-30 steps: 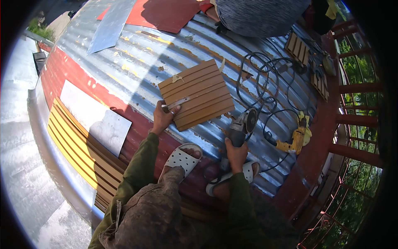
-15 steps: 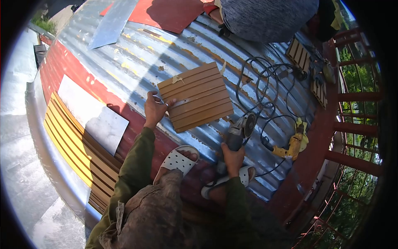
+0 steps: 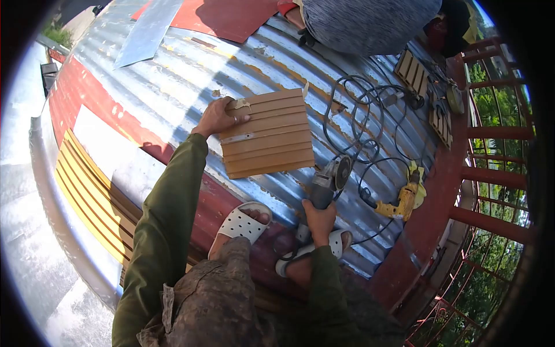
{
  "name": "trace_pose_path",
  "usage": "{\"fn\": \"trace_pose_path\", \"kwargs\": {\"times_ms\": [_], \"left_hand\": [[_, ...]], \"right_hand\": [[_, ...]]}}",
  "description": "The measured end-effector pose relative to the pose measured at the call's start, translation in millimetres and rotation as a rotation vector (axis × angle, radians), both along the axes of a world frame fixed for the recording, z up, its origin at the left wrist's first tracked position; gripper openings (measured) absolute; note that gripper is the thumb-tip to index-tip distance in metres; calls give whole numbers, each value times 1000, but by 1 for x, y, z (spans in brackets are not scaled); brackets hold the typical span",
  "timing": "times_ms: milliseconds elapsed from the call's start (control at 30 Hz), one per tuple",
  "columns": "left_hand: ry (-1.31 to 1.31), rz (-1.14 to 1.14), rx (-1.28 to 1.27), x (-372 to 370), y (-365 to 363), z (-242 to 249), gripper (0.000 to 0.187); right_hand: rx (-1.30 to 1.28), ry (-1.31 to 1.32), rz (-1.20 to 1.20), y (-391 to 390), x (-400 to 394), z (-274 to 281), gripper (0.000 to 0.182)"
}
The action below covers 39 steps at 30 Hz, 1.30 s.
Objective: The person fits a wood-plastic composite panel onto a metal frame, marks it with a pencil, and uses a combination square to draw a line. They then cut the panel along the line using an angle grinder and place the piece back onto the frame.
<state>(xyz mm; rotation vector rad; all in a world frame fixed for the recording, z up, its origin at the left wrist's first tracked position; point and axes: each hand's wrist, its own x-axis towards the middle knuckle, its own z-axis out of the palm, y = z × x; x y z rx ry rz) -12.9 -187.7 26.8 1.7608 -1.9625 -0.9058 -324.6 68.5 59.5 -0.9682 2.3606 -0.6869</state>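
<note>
A brown ribbed panel [image 3: 269, 136] lies on the corrugated metal sheet in front of me. At its upper left corner is my left hand [image 3: 218, 117], thumb across the top face and fingers closed about the edge. A small pale strip [image 3: 237, 138] shows on the panel, and a torn tan patch [image 3: 240, 104] is near its upper edge. My right hand [image 3: 319, 220] is wrapped round the body of a grey angle grinder [image 3: 324, 191]. The grinder's disc [image 3: 343, 172] points up and away, just right of the panel's lower right corner.
A yellow power drill [image 3: 404, 199] and looped black cables [image 3: 361, 115] lie to the right. Another person [image 3: 370, 26] is at the top. Ribbed boards [image 3: 95, 199] and a pale sheet [image 3: 110, 144] lie left. Red railing [image 3: 497, 176] borders the right side.
My left hand has moved from the panel's left side up to its upper left corner. The panel has turned slightly clockwise. My right hand keeps hold of the grinder.
</note>
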Motion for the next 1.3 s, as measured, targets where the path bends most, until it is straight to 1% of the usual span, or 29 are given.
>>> {"fn": "trace_pose_path", "kwargs": {"times_ms": [33,100,233,300,333,467,633,700,767,800,833,867,900,1000,1033,1100,1133,1200,1300], "left_hand": [[0,-3,0,0,-1,2,87],[8,-49,54,1,-4,8,80],[-18,-56,30,2,2,6,84],[-93,4,51,1,11,2,87],[-144,27,35,0,12,-6,91],[-200,93,72,-9,21,4,93],[-240,179,-34,-8,12,8,87],[-218,191,-27,-5,5,30,84],[-189,241,-193,-1,-4,53,81],[-191,236,-194,-3,-7,75,81],[-197,261,-255,-8,-10,99,78],[-203,285,-317,-11,-12,111,75],[-205,281,-319,-11,-14,112,75],[-180,272,-726,-13,-20,111,67],[-181,266,-727,-14,-20,109,67],[-266,178,-945,-20,-17,110,63],[-264,170,-943,-21,-17,108,63],[-210,128,-1048,-22,-16,107,60],[-223,126,-1026,-25,-12,116,62]], "right_hand": [[0,0,-3,0,0,0,56],[-21,-21,11,-1,2,5,57],[10,-11,2,0,0,0,58],[15,-20,-1,-1,0,3,58],[14,-19,-6,-1,0,4,58],[31,-19,-11,-1,2,5,57],[27,-36,-6,0,-3,3,56],[45,-18,3,0,-3,-1,56],[49,-12,-1,-1,-3,-1,56],[54,-3,-1,-1,-2,-1,56],[53,-5,-5,-1,-2,0,56],[41,-7,-3,-1,-1,2,57],[35,-10,-4,-2,0,4,57],[10,8,11,-3,2,9,56],[9,6,5,-3,3,8,56],[-2,-21,-7,-3,2,8,56],[1,-22,-14,-3,1,8,56],[2,-47,-16,-3,1,8,55],[-7,-32,-21,-5,4,15,55]]}}
